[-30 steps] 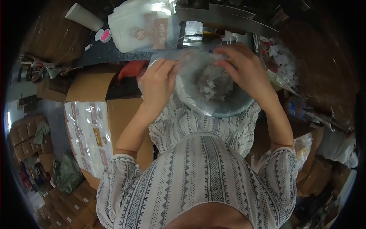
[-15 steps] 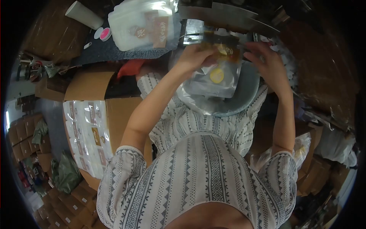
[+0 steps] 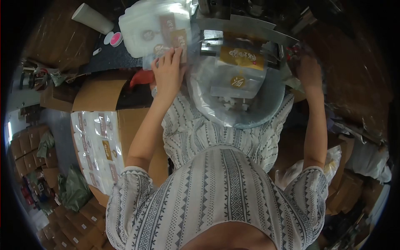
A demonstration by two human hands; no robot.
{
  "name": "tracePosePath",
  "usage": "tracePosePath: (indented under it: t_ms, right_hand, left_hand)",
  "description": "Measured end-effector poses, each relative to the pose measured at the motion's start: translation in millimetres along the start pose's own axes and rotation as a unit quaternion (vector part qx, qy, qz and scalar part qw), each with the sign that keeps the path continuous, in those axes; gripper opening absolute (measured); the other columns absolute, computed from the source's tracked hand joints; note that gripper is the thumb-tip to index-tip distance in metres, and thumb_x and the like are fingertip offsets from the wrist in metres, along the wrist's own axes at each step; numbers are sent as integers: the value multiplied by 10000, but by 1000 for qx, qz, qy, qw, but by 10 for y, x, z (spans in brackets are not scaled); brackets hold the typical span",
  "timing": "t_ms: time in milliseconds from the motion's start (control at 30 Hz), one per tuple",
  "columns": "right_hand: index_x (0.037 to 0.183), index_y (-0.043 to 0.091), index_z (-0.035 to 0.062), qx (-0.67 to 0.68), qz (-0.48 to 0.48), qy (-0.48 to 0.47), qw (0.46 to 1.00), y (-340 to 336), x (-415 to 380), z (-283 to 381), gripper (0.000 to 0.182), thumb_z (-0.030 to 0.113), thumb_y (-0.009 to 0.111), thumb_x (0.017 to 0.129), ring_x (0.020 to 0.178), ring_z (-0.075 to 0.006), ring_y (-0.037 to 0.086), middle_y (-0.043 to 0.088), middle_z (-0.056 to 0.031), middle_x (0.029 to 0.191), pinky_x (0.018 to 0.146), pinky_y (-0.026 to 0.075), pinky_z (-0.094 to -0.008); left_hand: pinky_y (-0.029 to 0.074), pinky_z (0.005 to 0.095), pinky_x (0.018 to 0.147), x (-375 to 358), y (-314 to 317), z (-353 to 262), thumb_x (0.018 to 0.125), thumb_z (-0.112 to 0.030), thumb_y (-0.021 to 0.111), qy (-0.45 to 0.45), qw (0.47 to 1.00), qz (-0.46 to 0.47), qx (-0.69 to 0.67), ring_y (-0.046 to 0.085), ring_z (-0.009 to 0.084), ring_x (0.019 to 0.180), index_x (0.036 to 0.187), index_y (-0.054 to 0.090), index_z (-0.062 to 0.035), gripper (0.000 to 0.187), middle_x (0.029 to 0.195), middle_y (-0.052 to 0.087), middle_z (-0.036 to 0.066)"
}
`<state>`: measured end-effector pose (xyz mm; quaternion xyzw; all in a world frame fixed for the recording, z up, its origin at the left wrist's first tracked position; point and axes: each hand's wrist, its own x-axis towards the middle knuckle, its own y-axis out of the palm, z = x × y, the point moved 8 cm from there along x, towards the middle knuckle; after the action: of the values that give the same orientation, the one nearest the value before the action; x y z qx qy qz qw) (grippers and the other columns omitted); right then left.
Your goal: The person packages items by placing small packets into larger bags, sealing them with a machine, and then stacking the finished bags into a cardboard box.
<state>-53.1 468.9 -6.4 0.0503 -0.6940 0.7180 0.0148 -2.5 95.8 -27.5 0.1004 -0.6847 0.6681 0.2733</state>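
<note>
My left hand rests on the near edge of a stack of clear plastic pouches, fingers stretched out over a pouch with gold and brown labels. My right hand is at the right, beside small red and white items; motion blur and shadow hide its fingers. Between my hands, a clear pouch with a gold label hangs at a metal machine, touched by neither hand. Below it, a round basin on my lap holds several small white pieces.
A cardboard box at my left holds packed, labelled pouches. A white cup and a small pink-filled container are at the far left. Plastic bags lie at my right. Brown cartons are stacked on the floor.
My left hand has left the pouch at the machine and moved left onto the stack. My right hand has moved right and away from the pouch. The white pieces in the basin now show.
</note>
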Motion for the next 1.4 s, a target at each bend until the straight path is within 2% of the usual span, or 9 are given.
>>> tracePosePath:
  t_ms: [267, 333, 433, 667, 967, 1133, 1267, 1367, 1400]
  right_hand:
    - [1125, 586, 78, 32, -47, -86, 995, 154, 66, -137, 313, 99, 533, 818, 972, -395, 578, 584, -215, 1105, 828, 474, -455]
    - [1126, 588, 85, 67, -10, -114, 991, 197, 99, -137, 318, 87, 530, 814, 976, -392, 575, 583, -196, 1120, 821, 476, -449]
    - [1036, 571, 55, 3, -39, -102, 994, 27, -11, -51, 235, 109, 517, 813, 914, -373, 604, 616, -195, 979, 793, 479, -486]
    - [1111, 568, 64, 57, -44, -26, 997, -195, -188, 155, 282, 128, 538, 838, 897, -376, 606, 631, -166, 1019, 788, 481, -438]
    - [1043, 639, 40, 305, 20, 27, 952, -581, -291, 497, 222, 122, 597, 841, 878, -327, 626, 653, -147, 971, 760, 491, -385]
    - [1037, 633, 28, 282, -123, -331, 892, -840, -531, 1412, 236, 118, 640, 820, 781, -269, 643, 654, -138, 873, 703, 501, -340]
    - [1049, 623, 12, 359, -62, -326, 872, -773, -489, 1486, 274, 156, 658, 819, 819, -268, 643, 658, -135, 898, 741, 495, -340]
    - [1038, 621, 11, 437, 68, -151, 884, -468, -303, 1250, 260, 169, 646, 833, 858, -299, 635, 660, -139, 934, 763, 493, -377]
    - [1073, 619, 36, 409, 9, -145, 901, -492, -260, 1134, 259, 167, 635, 850, 831, -234, 627, 665, -119, 934, 736, 486, -334]
  left_hand:
    - [368, 385, 877, 13, -189, 112, 810, -113, 628, -31, 998, 9, -48, 603, 236, 841, 951, 649, -100, 143, 922, 633, 58]
    - [438, 364, 745, 20, -200, 130, 833, -128, 615, -35, 992, 13, -124, 603, 280, 726, 858, 661, -69, 79, 785, 617, 93]
    - [461, 366, 607, 1, -381, 43, 830, -134, 627, -85, 973, -17, -214, 591, 317, 680, 844, 658, -47, 94, 740, 598, 116]
    - [471, 374, 585, -3, -524, -206, 801, -84, 625, -86, 965, 18, -246, 594, 329, 680, 853, 654, -39, 74, 771, 603, 120]
    - [476, 387, 578, 22, -551, -359, 783, -70, 628, -88, 956, 6, -279, 605, 316, 705, 860, 645, -46, 83, 782, 602, 105]
    - [468, 381, 559, 130, -706, -659, 779, -92, 644, -18, 960, 2, -278, 601, 303, 675, 849, 645, -57, 78, 792, 612, 87]
    - [464, 361, 547, 95, -513, -772, 793, -120, 643, 1, 937, 55, -344, 595, 304, 661, 821, 641, -47, 78, 760, 606, 91]
    - [460, 334, 535, 180, -308, -933, 830, -162, 639, 0, 900, 144, -412, 621, 247, 633, 800, 640, -24, 140, 730, 623, 87]
    - [468, 316, 546, 189, -137, -934, 847, -181, 635, -99, 834, 224, -495, 633, 205, 649, 802, 647, -6, 180, 727, 635, 81]
